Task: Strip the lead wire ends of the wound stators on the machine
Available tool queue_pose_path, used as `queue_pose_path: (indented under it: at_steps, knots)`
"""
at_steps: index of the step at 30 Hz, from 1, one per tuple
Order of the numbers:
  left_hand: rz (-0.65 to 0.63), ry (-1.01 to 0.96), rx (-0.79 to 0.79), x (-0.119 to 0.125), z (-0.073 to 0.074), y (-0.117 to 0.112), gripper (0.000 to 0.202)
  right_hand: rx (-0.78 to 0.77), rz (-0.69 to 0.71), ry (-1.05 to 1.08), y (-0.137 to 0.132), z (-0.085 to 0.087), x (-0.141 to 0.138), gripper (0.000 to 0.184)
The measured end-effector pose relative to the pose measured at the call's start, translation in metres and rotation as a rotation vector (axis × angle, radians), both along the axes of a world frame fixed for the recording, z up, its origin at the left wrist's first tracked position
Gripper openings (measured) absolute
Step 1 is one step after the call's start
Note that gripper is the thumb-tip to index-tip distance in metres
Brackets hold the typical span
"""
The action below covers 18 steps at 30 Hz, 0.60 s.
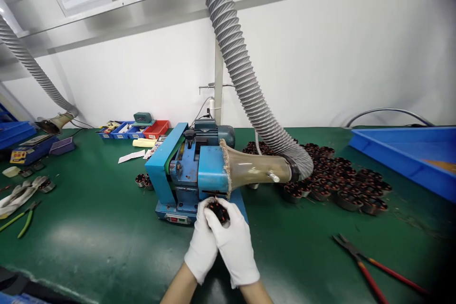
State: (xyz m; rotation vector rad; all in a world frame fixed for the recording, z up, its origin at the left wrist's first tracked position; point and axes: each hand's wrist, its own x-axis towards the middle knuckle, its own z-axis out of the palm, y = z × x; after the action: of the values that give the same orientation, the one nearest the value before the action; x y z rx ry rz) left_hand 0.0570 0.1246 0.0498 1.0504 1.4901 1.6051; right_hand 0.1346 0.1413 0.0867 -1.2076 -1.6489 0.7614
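Observation:
White gloves cover both my hands. My left hand [203, 242] and my right hand [233, 242] are wrapped together round a small motor stator [218, 212], dark inside with orange-copper spots. They hold it close against the front of a blue belt-driven machine [213, 168]. Fingers cover most of the stator's outer side. A translucent tan suction hood [256, 169] is fixed to the machine's right side and joins a grey corrugated hose [245, 71].
Many similar stators [351, 190] are grouped right of the machine. Red-handled pliers [359, 254] lie at the front right, below a blue tray [402, 152]. Green-handled pliers [28, 216] and a spare glove [21, 197] rest at the left. Small bins [156, 129] stand along the wall.

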Motion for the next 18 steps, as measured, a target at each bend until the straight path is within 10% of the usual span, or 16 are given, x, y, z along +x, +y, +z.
queue_pose_path:
  at_steps: [6, 12, 18]
  knots:
    - [-0.041, 0.003, 0.043, 0.002, 0.008, 0.008, 0.036, -0.014, -0.002, 0.033, 0.009, 0.009, -0.002, 0.029]
    - [-0.052, 0.025, -0.045, -0.001, 0.004, -0.033, 0.035, -0.032, 0.072, 0.056, -0.025, -0.006, 0.009, 0.025]
    - [-0.221, 0.372, -0.097, -0.016, 0.041, -0.066, 0.059, -0.261, 0.282, 0.529, -0.04, -0.003, 0.033, 0.032]
